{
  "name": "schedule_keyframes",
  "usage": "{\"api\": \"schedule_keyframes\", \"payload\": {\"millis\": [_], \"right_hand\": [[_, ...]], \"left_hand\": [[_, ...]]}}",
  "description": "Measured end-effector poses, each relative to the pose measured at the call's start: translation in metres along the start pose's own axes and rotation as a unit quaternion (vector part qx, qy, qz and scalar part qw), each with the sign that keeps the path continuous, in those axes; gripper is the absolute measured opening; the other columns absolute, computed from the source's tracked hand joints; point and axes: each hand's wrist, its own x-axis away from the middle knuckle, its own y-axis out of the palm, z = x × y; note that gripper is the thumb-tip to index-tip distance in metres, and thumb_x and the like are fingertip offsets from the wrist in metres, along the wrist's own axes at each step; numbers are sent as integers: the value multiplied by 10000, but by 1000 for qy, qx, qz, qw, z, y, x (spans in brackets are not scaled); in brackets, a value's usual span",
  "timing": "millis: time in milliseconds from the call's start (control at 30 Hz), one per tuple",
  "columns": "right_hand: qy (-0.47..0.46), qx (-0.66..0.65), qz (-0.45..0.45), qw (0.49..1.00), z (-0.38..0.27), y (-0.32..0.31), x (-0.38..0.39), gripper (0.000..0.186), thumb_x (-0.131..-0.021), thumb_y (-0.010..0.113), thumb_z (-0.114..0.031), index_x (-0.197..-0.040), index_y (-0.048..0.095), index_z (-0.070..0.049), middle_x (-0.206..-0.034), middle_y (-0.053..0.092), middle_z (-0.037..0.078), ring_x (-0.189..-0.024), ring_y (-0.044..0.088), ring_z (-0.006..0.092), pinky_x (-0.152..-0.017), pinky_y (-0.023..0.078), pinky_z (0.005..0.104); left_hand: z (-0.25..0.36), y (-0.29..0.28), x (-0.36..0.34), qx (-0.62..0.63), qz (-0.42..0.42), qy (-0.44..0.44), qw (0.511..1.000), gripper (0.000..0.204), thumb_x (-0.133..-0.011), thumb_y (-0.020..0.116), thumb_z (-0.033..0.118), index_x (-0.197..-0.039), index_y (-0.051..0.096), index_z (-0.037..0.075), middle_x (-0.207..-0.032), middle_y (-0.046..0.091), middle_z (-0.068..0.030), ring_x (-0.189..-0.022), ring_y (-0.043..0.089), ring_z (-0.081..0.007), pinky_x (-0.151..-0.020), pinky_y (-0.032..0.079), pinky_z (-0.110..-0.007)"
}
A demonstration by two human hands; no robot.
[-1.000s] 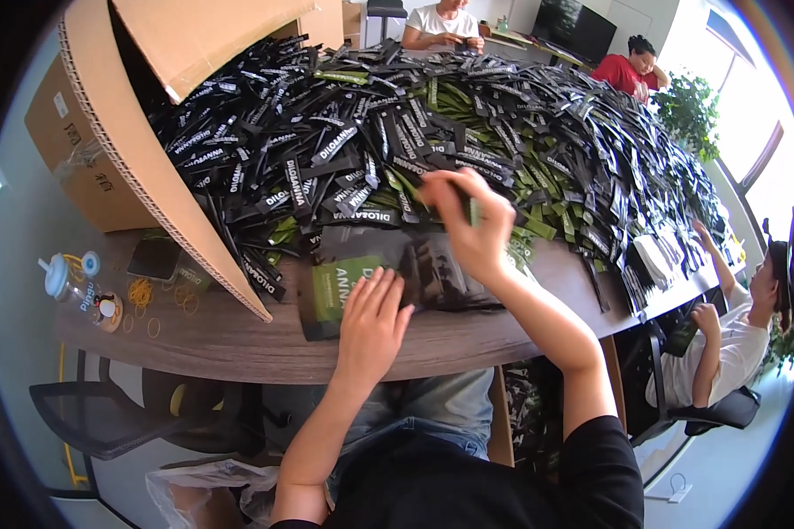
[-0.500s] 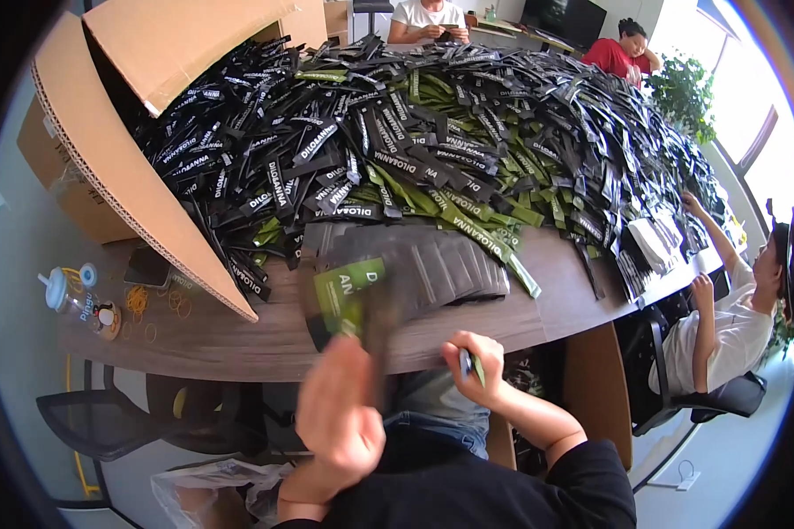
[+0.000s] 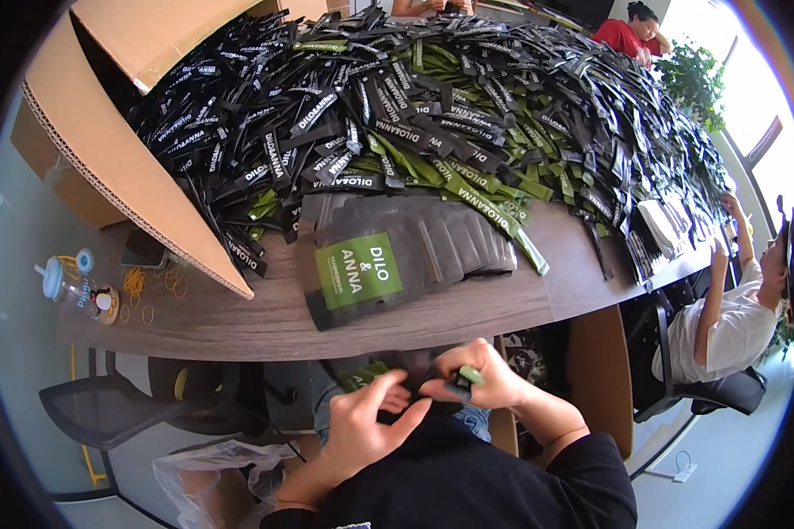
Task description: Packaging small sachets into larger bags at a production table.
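Left hand [image 3: 362, 428]: thumb and fingers apart, fingers curled against a dark, flexible plastic pouch with a green label [image 3: 360, 376]; whether it grips cannot be told. Right hand [image 3: 494, 379]: closed around slim green-and-black stick sachets [image 3: 470, 375], thumb and fingertips at the same pouch; their exact hold is unclear. Pouch: over the lap, just below the table edge, partly hidden by the hands; contents not visible.

Table [image 3: 194, 322]: brown-grey, wood-grained, curved at the rim by the lens. Upon it, a fanned stack of flat, matte dark-grey pouches [image 3: 468, 242], the nearest bearing a square green label. Behind, touching the stack, a broad heap of glossy black and green stick sachets [image 3: 397, 115].

Containers: tan corrugated cardboard box [image 3: 141, 194], flaps open, left of the heap; clear cup with pale-blue lid and straw [image 3: 62, 286], near thin yellow rubber bands [image 3: 134, 282]; cardboard carton under the table [image 3: 598, 379], dark contents indistinct; crinkled translucent plastic bag [image 3: 220, 476], something brownish showing through.
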Motion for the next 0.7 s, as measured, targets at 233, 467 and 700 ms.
{"api": "schedule_keyframes", "payload": {"millis": [233,467,700], "right_hand": [[16,-81,1,997,-9,9,-18,144,-682,711,-9,-671,568,-9,-625,545,66,-619,557,238,-592,437,308],[-121,262,79,954,-12,30,-7,518,-583,681,13,-1087,567,-26,-1122,526,148,-976,549,322,-852,453,379],[-15,100,133,986,-14,14,-6,257,-650,705,42,-855,564,-23,-792,519,61,-735,550,183,-645,440,282]], "left_hand": [[-16,4,-3,154,-15,-135,979,176,-820,573,-8,-993,572,-37,-661,626,-44,-657,592,-34,-568,456,-196],[-7,7,-12,69,30,-70,995,350,-674,730,93,-936,515,6,-700,601,-156,-650,629,-341,-542,466,-350],[10,-17,-1,-192,65,77,976,443,-640,742,192,-992,524,36,-768,603,-113,-720,605,-298,-641,436,-407]]}}
